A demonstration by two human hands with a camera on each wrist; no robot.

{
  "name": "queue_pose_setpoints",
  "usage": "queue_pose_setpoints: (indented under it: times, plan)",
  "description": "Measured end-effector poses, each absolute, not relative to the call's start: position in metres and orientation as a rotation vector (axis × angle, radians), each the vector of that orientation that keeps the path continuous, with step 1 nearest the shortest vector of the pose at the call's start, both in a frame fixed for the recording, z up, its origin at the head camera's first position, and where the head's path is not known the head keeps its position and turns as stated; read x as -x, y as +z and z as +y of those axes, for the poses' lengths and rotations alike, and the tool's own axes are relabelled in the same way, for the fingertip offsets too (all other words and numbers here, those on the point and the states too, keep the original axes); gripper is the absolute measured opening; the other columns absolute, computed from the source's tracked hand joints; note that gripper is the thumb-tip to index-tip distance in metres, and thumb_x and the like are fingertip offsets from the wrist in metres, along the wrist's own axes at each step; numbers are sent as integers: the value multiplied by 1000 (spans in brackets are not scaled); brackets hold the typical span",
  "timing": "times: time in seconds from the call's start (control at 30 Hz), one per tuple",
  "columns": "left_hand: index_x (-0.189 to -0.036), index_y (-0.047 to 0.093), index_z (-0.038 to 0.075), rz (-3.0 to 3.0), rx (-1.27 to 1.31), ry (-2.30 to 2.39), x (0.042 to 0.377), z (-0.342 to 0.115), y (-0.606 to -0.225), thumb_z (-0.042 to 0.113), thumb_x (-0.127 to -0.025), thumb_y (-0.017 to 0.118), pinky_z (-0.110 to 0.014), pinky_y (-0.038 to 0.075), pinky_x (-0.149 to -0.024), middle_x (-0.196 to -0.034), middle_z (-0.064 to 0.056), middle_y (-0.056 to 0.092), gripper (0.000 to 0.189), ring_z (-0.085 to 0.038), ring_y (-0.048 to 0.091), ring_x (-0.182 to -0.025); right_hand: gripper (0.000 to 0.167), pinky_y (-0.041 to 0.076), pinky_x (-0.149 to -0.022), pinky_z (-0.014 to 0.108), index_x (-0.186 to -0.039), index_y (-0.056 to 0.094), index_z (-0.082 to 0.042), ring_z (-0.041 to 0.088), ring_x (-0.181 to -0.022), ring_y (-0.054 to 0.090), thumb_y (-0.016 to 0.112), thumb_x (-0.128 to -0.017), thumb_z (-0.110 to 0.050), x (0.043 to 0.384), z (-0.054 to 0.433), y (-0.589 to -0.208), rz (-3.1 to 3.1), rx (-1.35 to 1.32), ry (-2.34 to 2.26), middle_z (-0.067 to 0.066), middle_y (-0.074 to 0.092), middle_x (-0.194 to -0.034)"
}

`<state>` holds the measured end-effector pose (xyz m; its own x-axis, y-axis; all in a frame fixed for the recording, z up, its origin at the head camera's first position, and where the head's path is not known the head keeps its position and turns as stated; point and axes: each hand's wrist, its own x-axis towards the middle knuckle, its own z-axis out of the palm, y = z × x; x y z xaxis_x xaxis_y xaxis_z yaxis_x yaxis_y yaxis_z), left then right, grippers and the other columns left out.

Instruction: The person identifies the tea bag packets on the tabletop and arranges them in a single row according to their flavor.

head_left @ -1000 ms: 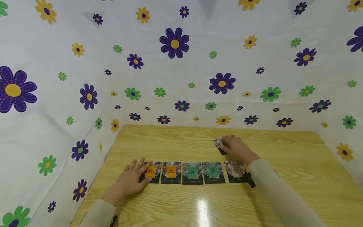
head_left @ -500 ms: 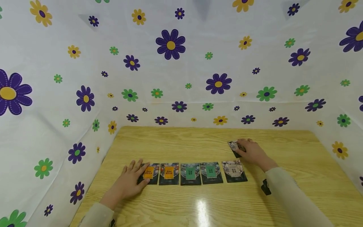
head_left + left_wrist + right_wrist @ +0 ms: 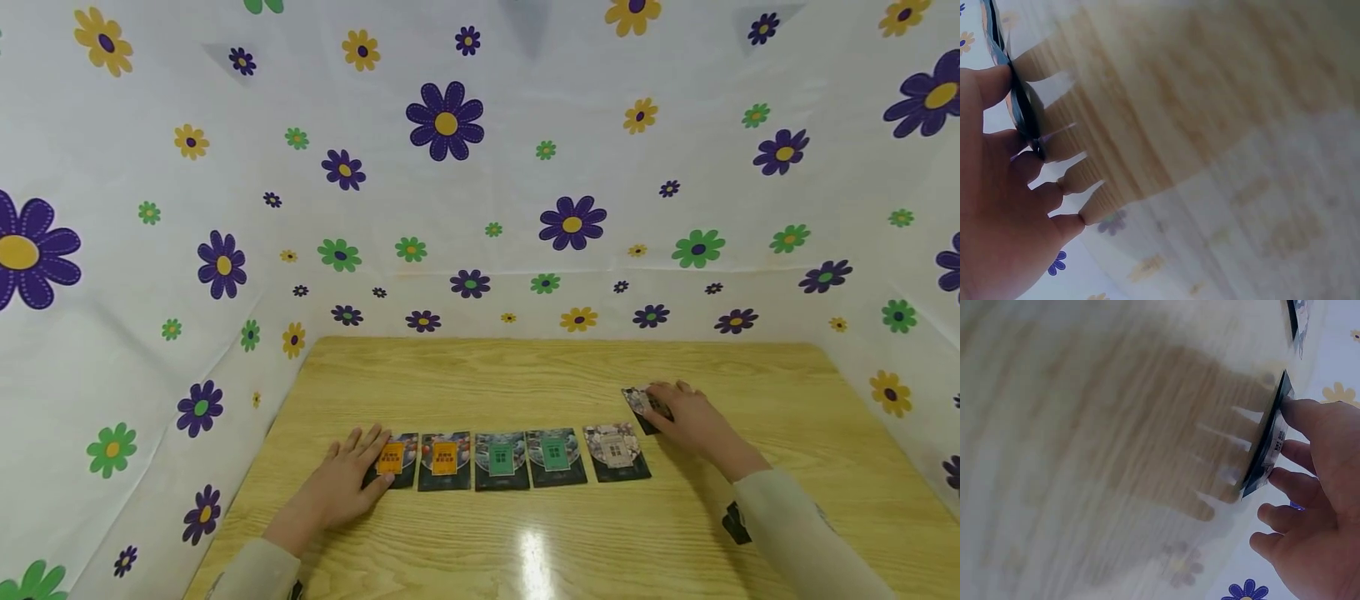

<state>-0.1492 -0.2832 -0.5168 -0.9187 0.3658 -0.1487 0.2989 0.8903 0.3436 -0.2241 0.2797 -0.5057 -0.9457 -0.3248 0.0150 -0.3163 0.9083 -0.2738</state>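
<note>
Several flat dark packets with printed fronts lie in a row on the wooden table. At the left end, my left hand point(image 3: 339, 485) rests with outstretched fingers and thumb on an orange-labelled packet point(image 3: 397, 460). Beside it come another orange-labelled packet point(image 3: 444, 460) and two with green labels, a first green-labelled packet point(image 3: 501, 461) and a second green-labelled packet point(image 3: 556, 457). A pale-labelled packet point(image 3: 617, 452) lies to their right. Behind and right of that, my right hand point(image 3: 692, 423) holds a similar pale packet point(image 3: 637, 402) between thumb and fingers, slightly turned. Part of it is hidden by the hand.
The wooden table point(image 3: 465, 375) is bounded at the back and sides by white cloth point(image 3: 420, 200) printed with flowers. A black strap piece point(image 3: 736, 523) shows at the right wrist. Bare wood lies in front of the row.
My right hand has moved right and slightly nearer with the pale packet, uncovering the right end of the row. My left hand has stayed on the orange-labelled packet.
</note>
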Motion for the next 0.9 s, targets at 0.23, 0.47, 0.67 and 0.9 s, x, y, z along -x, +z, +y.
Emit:
queue_pose_setpoints:
  times: [0.23,0.47,0.67,0.9]
  plan:
    - [-167,30,9,2838,-499,463,150,-284,-518,51,-111,48,-78,19,-121,-174,-19,26,73,-53,21,-158,53,33,-111,80,-144,58,8,66,-138,42,64,-106,-29,214,282,-505,3035,488,-373,35,59,-144]
    - [-166,32,7,2852,-507,477,148,-282,-514,48,-110,50,-79,21,-120,-172,-21,28,72,-54,24,-157,51,34,-110,80,-142,60,7,68,-137,43,66,-105,-28,204,283,-504,3060,486,-376,35,59,-143]
    - [-167,31,7,2853,-503,467,149,-283,-515,48,-111,50,-79,20,-121,-173,-20,27,72,-54,23,-158,49,36,-109,79,-138,61,7,66,-135,46,67,-104,-28,198,284,-506,3084,486,-382,33,60,-140]
    - [-167,30,8,2844,-491,466,149,-283,-516,50,-110,50,-78,20,-121,-173,-19,26,73,-53,22,-158,50,36,-108,79,-139,61,5,65,-134,47,68,-104,-29,195,287,-510,3085,488,-387,32,62,-139]
